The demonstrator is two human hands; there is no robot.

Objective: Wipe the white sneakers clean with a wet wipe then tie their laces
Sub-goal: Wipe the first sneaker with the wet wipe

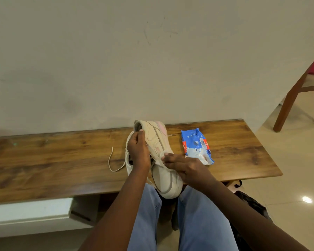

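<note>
Location: domestic interior. Indicators: long low wood-grain brown bench (62, 160) set against a plain off-white painted wall (116, 60); glossy cream floor tiles (288, 151); dark brown wooden chair frame (286, 107).

Sneaker (159, 156) on bench (62, 160) edge, wipes pack (197, 146) just right.

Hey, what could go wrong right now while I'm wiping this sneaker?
One: the sneaker sticks out past the bench edge, gripped just at its collar by the left hand, so it could slip into your lap. Two: the loose lace trails on the bench and might snag. Three: the wipes pack looks open, so wipes may dry out.
</note>
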